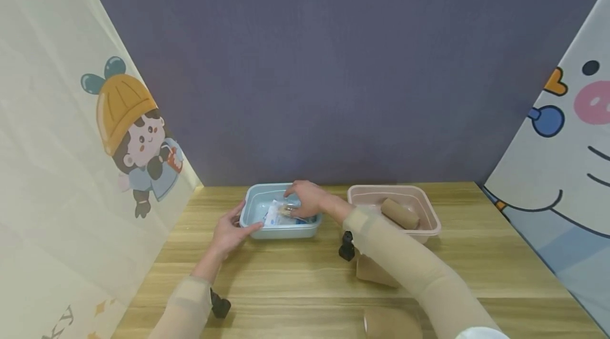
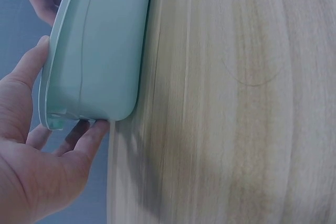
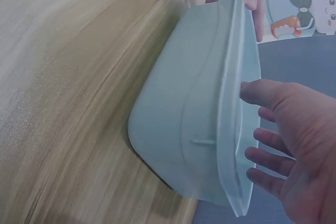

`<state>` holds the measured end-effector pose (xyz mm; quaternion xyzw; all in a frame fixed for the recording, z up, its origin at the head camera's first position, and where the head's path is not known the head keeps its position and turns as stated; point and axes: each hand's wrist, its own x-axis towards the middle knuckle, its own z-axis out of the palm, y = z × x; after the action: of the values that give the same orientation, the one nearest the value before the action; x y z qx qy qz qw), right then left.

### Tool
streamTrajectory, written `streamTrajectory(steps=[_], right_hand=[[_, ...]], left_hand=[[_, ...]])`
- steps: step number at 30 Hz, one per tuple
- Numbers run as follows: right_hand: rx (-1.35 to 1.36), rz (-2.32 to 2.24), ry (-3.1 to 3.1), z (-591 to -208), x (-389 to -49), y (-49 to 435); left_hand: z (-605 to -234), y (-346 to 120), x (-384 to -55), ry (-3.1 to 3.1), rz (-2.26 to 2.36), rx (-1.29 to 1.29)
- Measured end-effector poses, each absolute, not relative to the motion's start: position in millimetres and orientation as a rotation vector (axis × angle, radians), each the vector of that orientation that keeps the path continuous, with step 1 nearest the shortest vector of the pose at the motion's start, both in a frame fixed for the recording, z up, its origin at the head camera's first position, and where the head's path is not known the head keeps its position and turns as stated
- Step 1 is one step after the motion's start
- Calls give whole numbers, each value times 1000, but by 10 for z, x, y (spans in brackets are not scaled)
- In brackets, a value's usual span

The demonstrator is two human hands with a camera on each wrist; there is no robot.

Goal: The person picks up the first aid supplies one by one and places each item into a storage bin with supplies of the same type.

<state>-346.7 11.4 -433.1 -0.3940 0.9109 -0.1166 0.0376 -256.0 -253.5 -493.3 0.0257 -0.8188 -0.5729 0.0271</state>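
Note:
A light blue plastic basin [image 1: 286, 233] stands on the wooden table near its back edge. My left hand [image 1: 231, 233] grips the basin's left end, thumb on the front rim and fingers against the end wall; the left wrist view has them low on that wall. Inside the basin lie a white and blue packet [image 1: 272, 213] and a small tan item [image 1: 286, 210], partly covered by my right hand. Over the basin's right half, my right hand [image 1: 308, 199] reaches in with fingers spread. In the right wrist view its thumb is at the rim, and nothing shows between thumb and fingers.
To the right stands a pink basin [image 1: 431, 229] with a brown cardboard roll [image 1: 399, 214] in it. A brown block-like item [image 1: 374, 271] lies partly beneath my right forearm in the head view. Another brown roll [image 1: 392, 324] is near the front. A grey-purple wall [image 1: 305, 74] rises behind the table.

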Motion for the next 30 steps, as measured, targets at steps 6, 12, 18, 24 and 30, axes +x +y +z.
streamTrajectory(steps=[6, 12, 18, 24, 30], right_hand=[[-1181, -436, 2815, -4243, -3432, 212], [-1160, -446, 2856, -4166, -3377, 310], [-1172, -485, 2850, -4104, -3276, 432], [-1223, -506, 2859, -4085, -3151, 600], [-1283, -521, 2890, -4072, -3055, 777]], left_hand=[[-4941, -2539, -2576, -2548, -1744, 101], [-4967, -2584, -2586, -2559, -1734, 123], [-4965, -2566, -2575, -2574, -1728, 127], [-4954, -2545, -2561, -2578, -1733, 130], [-4944, -2535, -2560, -2580, -1736, 127]])
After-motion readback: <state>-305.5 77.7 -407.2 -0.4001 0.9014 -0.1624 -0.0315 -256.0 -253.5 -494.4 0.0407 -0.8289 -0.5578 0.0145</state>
